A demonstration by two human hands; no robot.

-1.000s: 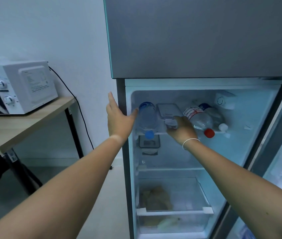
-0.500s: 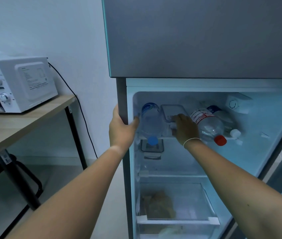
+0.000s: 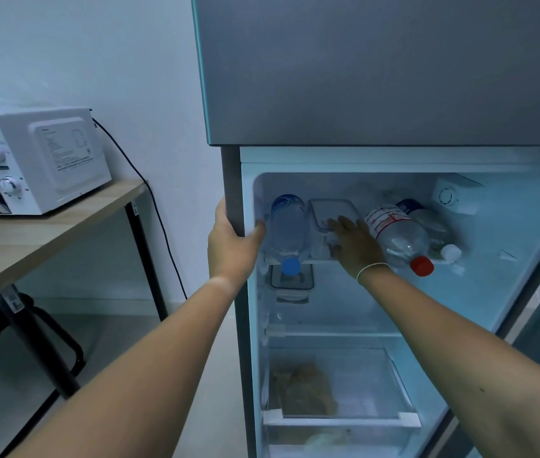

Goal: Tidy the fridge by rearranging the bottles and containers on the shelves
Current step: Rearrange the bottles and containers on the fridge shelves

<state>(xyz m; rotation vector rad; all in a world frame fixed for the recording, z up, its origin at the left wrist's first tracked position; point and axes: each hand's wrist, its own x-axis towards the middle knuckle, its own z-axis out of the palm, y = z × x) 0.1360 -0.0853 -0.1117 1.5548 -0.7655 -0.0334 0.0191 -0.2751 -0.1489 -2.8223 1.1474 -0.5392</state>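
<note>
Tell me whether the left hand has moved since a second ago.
Yes. The left hand has closed its grip onto the fridge's left edge; earlier it was open beside that edge.

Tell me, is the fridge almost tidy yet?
Not yet. Nothing looks finished: the blue-capped bottle and red-capped bottle lie on their sides on the top shelf. The right hand reaches the clear container; the left hand grips the fridge edge.
</note>
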